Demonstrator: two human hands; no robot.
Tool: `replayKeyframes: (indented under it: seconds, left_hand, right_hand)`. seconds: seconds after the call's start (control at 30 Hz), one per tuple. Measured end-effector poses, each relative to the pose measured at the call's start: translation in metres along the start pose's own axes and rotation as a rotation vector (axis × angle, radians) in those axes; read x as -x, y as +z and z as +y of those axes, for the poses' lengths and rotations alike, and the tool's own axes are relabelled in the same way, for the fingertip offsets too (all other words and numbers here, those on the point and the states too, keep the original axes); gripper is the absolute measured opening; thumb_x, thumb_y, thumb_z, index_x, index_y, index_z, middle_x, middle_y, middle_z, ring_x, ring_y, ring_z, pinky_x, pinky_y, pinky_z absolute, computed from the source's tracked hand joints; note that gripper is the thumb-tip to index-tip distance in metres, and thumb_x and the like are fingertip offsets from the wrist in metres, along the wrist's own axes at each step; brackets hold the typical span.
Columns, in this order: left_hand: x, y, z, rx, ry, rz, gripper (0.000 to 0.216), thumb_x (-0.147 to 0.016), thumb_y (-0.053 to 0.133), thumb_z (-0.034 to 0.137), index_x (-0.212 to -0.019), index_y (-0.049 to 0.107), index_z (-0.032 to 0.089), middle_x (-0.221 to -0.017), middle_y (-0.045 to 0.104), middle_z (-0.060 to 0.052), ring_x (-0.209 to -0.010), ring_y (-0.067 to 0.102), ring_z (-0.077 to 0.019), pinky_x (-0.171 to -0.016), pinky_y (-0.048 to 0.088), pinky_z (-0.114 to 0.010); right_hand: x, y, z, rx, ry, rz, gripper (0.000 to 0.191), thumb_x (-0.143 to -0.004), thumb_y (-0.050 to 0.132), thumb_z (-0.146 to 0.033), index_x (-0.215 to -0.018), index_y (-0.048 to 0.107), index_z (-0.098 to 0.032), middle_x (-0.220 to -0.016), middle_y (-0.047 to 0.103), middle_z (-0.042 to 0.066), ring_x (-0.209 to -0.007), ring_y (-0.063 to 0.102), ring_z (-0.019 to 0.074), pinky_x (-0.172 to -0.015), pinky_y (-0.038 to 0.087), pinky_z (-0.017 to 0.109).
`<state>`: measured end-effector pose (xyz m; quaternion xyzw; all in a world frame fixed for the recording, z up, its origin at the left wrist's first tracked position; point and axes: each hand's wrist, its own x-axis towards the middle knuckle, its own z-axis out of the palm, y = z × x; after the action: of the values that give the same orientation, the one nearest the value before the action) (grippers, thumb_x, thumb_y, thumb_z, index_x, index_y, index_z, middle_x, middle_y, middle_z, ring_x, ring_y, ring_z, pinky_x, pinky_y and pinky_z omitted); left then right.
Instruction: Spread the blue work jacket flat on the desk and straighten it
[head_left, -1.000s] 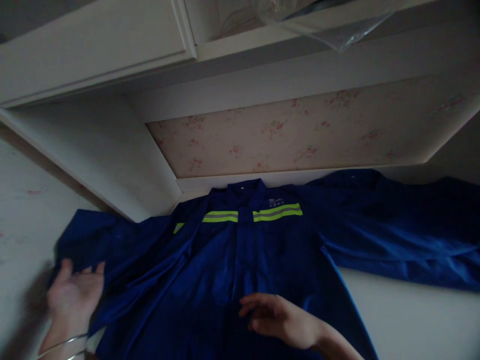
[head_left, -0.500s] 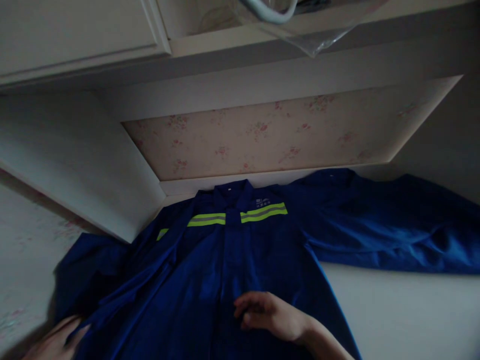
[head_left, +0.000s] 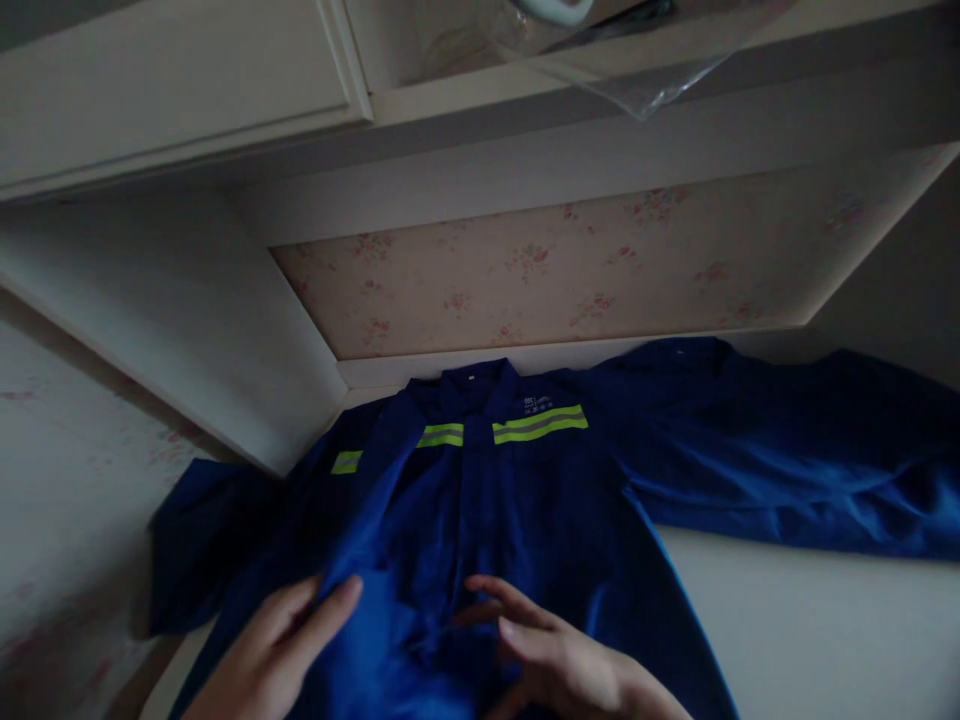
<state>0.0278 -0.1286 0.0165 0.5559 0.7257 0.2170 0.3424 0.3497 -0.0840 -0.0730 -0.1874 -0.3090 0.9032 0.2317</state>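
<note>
1. Left hand: lies on the near left part of the blue work jacket, fingers stretched forward and loosely apart. The thumb rests on the cloth. Nothing is clamped; whether a fold is pinched beneath the palm cannot be told.
2. Right hand: rests on the jacket front, just right of the middle placket, fingers open and spread, pointing left toward the left hand. No grip on the cloth is visible.
3. The two hands sit near each other at the near edge of the view, with a bunched ridge of blue cloth between them.
4. The jacket lies face up on a pale surface, collar at the far side against the wall edge. Its right sleeve stretches flat to the far right; the left side is folded in toward the body.
5. Reflective yellow-green stripes cross the chest just below the collar.
6. Beyond the collar stands a panel of floral wallpaper, framed by cream mouldings.
7. Above, a cabinet door sits at far left, and clear plastic film hangs from a shelf.
</note>
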Motion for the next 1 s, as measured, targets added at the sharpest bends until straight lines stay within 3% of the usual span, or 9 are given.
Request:
replayKeyframes:
  seconds: [0.1, 0.2, 0.37, 0.47, 0.57, 0.67, 0.8, 0.9, 1.0]
  left_hand:
    - [-0.004, 0.049, 0.073, 0.199, 0.109, -0.375, 0.061, -0.081, 0.052, 0.071, -0.113, 0.065, 0.022, -0.08, 0.069, -0.002, -0.068, 0.065, -0.0174, -0.064, 0.052, -0.025]
    - [-0.024, 0.071, 0.098, 0.202, 0.208, -0.422, 0.05, -0.089, 0.046, 0.064, -0.107, 0.065, 0.021, -0.083, 0.067, -0.002, -0.065, 0.063, -0.0134, -0.063, 0.05, -0.024]
    - [-0.083, 0.09, 0.055, -0.205, 0.475, -0.021, 0.036, -0.096, 0.045, 0.049, -0.114, 0.065, 0.025, -0.122, 0.065, -0.005, -0.115, 0.06, -0.0204, -0.106, 0.044, -0.037]
    - [-0.11, 0.106, 0.017, -0.504, 0.581, 0.029, 0.042, -0.095, 0.046, 0.048, -0.128, 0.06, 0.026, -0.141, 0.056, -0.007, -0.13, 0.051, -0.0265, -0.114, 0.036, -0.052]
    - [-0.121, 0.116, -0.008, -0.669, 0.624, -0.029, 0.049, -0.095, 0.045, 0.051, -0.137, 0.052, 0.026, -0.15, 0.047, -0.008, -0.138, 0.044, -0.0293, -0.115, 0.032, -0.06]
    - [-0.124, 0.109, -0.021, -0.742, 0.648, -0.087, 0.057, -0.094, 0.044, 0.056, -0.143, 0.044, 0.028, -0.155, 0.04, -0.007, -0.143, 0.035, -0.0304, -0.116, 0.026, -0.065]
    - [-0.125, 0.088, -0.029, -0.764, 0.727, -0.153, 0.057, -0.09, 0.054, 0.053, -0.143, 0.043, 0.036, -0.155, 0.04, -0.004, -0.143, 0.034, -0.0305, -0.115, 0.028, -0.065]
    - [-0.124, 0.081, -0.029, -0.778, 0.747, -0.121, 0.043, -0.094, 0.051, 0.025, -0.134, 0.054, 0.04, -0.148, 0.049, 0.001, -0.14, 0.04, -0.0275, -0.114, 0.032, -0.063]
    - [-0.122, 0.085, -0.026, -0.761, 0.767, -0.079, 0.047, -0.091, 0.048, 0.012, -0.13, 0.059, 0.036, -0.141, 0.057, 0.0, -0.134, 0.049, -0.024, -0.115, 0.034, -0.059]
  right_hand:
    - [0.013, 0.0, -0.002, -0.154, -0.004, -0.002, 0.069, -0.084, 0.062, -0.06, -0.143, 0.045, -0.029, -0.135, 0.059, 0.011, -0.117, 0.06, 0.0296, -0.098, 0.047, 0.048]
    - [0.037, -0.01, -0.006, -0.094, -0.014, 0.11, 0.064, -0.089, 0.056, -0.059, -0.142, 0.05, -0.023, -0.13, 0.064, 0.011, -0.122, 0.058, 0.029, -0.108, 0.038, 0.047]
    - [0.076, -0.025, -0.004, 0.267, -0.058, 0.419, 0.091, -0.079, 0.067, -0.06, -0.153, 0.029, -0.024, -0.157, 0.034, 0.008, -0.145, 0.029, 0.0263, -0.118, 0.024, 0.04]
    - [0.079, -0.021, -0.002, 0.621, -0.052, 0.551, 0.11, -0.071, 0.078, -0.042, -0.157, 0.011, -0.025, -0.156, 0.037, 0.009, -0.143, 0.034, 0.0277, -0.118, 0.025, 0.041]
    - [0.076, -0.019, -0.001, 0.672, -0.069, 0.608, 0.086, -0.072, 0.075, -0.033, -0.15, 0.038, -0.03, -0.127, 0.066, 0.006, -0.109, 0.064, 0.0276, -0.101, 0.046, 0.041]
    - [0.081, -0.029, -0.004, 0.438, -0.125, 0.697, 0.04, -0.071, 0.075, -0.037, -0.109, 0.073, -0.026, -0.092, 0.073, 0.002, -0.074, 0.066, 0.0196, -0.071, 0.055, 0.031]
    - [0.1, -0.049, -0.01, 0.073, -0.196, 0.828, 0.032, -0.075, 0.072, -0.047, -0.093, 0.07, -0.022, -0.069, 0.062, -0.002, -0.047, 0.052, 0.01, -0.045, 0.045, 0.022]
    - [0.113, -0.057, -0.014, 0.282, -0.208, 0.924, 0.047, -0.08, 0.066, -0.054, -0.118, 0.066, -0.026, -0.108, 0.068, 0.006, -0.083, 0.068, 0.0205, -0.068, 0.057, 0.03]
    - [0.114, -0.056, -0.015, 0.87, -0.233, 0.847, 0.078, -0.067, 0.08, -0.049, -0.139, 0.054, -0.032, -0.155, 0.038, 0.007, -0.14, 0.036, 0.0365, -0.112, 0.035, 0.051]
